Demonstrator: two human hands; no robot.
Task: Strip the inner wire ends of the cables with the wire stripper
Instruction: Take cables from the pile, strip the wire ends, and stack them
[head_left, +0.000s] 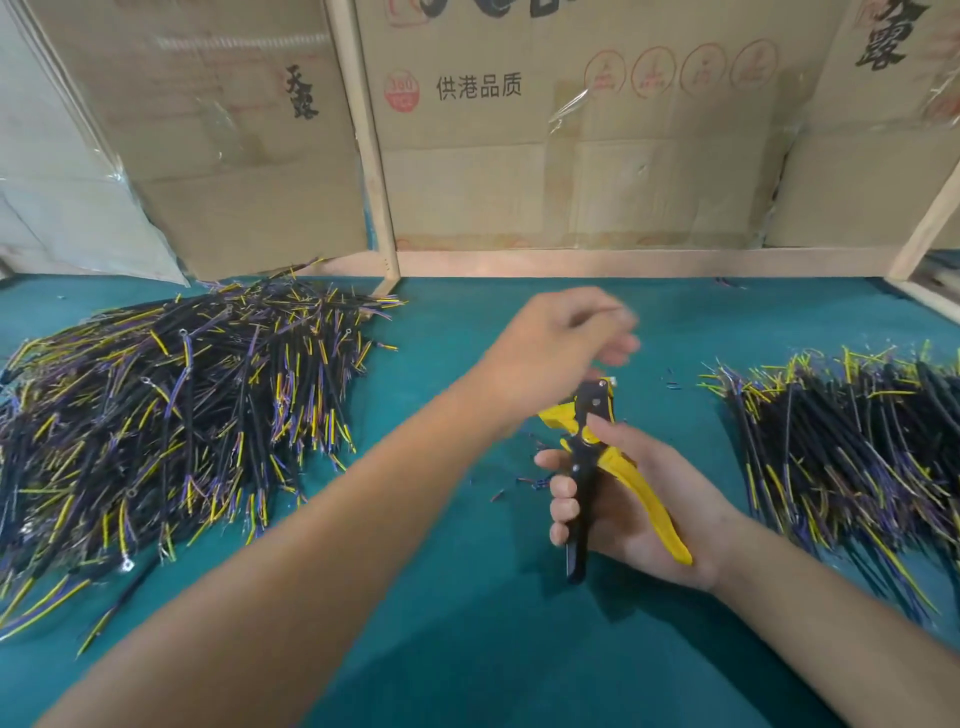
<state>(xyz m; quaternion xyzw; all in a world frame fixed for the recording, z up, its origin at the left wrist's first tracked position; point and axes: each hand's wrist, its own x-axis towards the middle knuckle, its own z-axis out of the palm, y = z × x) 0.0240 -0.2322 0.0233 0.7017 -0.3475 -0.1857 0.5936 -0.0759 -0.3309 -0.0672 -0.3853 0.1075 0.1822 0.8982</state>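
1. We see two heaps of cables on the green tabletop. The big heap lies on the left and the smaller heap on the right. We think one heap waits to be stripped and the other is done, but we cannot tell which is which.
2. The wire stripper is in the middle, between the heaps, so both are easy to reach. Its head points away from us, toward the cardboard wall.
3. Our right hand holds the stripper. The fingers curl round the black handle and the yellow handle lies across the palm. The two handles stand apart, so we think the tool is not being squeezed right now.
4. Our left hand reaches across, just past the stripper's head. It is blurry. Its fingers look loose, and we see no cable in them, but we cannot be sure.
5. Tiny bits of wire skin lie on the tabletop near the stripper. We think they fell from stripped ends.
6. Our left arm stretches long from the bottom left. Our right wrist is low, near the tabletop.
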